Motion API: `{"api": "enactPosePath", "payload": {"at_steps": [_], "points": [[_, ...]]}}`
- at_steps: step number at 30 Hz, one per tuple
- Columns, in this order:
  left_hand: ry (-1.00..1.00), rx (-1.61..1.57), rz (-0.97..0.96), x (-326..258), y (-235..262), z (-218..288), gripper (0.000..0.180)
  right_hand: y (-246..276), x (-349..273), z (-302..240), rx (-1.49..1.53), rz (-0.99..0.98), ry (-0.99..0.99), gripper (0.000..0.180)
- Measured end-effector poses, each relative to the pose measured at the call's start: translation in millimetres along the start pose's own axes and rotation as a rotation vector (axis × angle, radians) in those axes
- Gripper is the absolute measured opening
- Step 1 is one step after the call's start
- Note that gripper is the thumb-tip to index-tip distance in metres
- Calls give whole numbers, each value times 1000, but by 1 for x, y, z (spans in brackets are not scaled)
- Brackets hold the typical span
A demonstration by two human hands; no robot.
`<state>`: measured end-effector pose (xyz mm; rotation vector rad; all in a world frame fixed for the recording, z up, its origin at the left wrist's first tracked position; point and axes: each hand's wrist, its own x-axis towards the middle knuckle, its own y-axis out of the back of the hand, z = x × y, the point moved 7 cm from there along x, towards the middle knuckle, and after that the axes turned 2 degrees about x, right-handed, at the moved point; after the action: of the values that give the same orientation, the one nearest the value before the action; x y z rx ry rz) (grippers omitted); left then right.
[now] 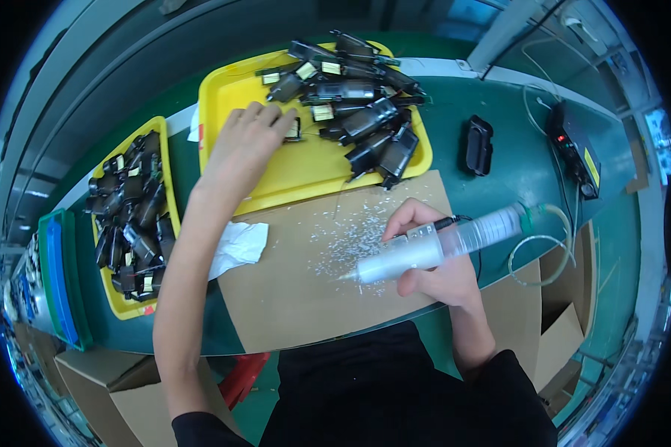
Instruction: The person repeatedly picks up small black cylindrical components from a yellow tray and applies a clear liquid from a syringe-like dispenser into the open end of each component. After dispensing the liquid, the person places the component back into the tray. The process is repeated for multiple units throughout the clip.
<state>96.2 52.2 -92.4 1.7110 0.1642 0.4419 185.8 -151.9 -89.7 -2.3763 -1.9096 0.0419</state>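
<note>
My left hand (250, 141) reaches into the large yellow tray (224, 86), its fingers bent down around a black plastic part (295, 131) with a pale label. Much of that part is hidden under the fingers. In my right hand (455, 281) is a clear dispensing syringe (401, 261) with white paste inside and a thin tip pointing left. Its tip is above the cardboard sheet (276, 316), which is strewn with small white bits. A clear tube (555, 281) loops from the syringe's back end. More black plastic parts (341, 91) are piled in the tray's right half.
At the left, a second yellow tray (169, 179) holds several black parts beside a green-and-blue bin (56, 276). Crumpled white paper (240, 244) lies by my left forearm. An open black case (478, 146) and a black control box (576, 153) stand at the right. Cardboard boxes (511, 313) flank the table.
</note>
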Motion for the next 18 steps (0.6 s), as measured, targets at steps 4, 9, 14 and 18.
{"api": "enactPosePath", "payload": {"at_steps": [4, 9, 14, 18], "points": [[105, -231, 191, -13, 41, -6, 38, -3, -3, 10, 410, -18, -142, 40], [442, -1167, 317, -47, 49, -14, 31, 3, 1, 12, 204, 175, -174, 34], [250, -2026, 226, -58, 36, 11, 55, -7, 10, 9, -501, 282, 49, 31], [188, -2386, 92, -59, 25, 30, 66, -7, 8, 4, -615, 376, 66, 30]]}}
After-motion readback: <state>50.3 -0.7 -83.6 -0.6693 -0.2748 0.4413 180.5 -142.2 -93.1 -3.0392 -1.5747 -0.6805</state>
